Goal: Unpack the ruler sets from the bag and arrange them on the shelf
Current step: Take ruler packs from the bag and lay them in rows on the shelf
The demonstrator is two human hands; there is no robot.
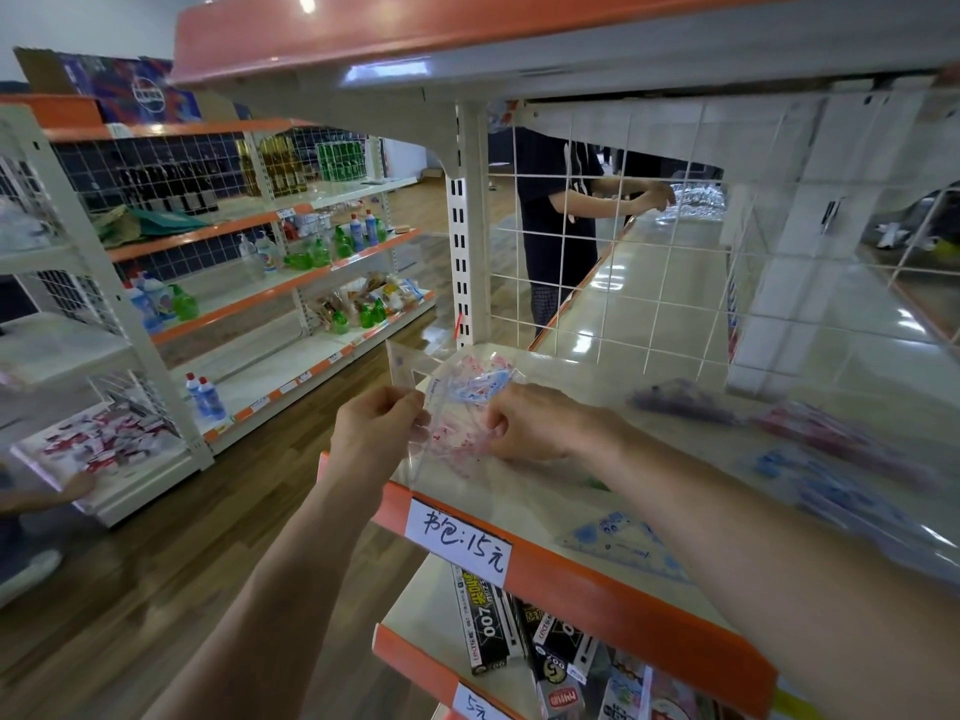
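Note:
A clear plastic bag (457, 402) with pink and blue print holds a transparent ruler set, and a clear set square (408, 363) sticks out of its top left. My left hand (376, 428) pinches the bag's left edge and my right hand (530, 426) grips its right side. Both hold it over the left front corner of the cream shelf (649, 324) with an orange front strip. More ruler sets lie on the shelf: a blue triangle set (623, 543) near the front, a purple one (680, 402) and blurred red and blue ones (841, 459) to the right.
A white wire grid (623, 262) backs the shelf, and a person in dark clothes (556, 215) stands behind it. A handwritten price label (460, 543) sits on the orange strip. The lower shelf holds boxed stationery (488, 626). Across the wooden aisle stand shelves with bottles (311, 246).

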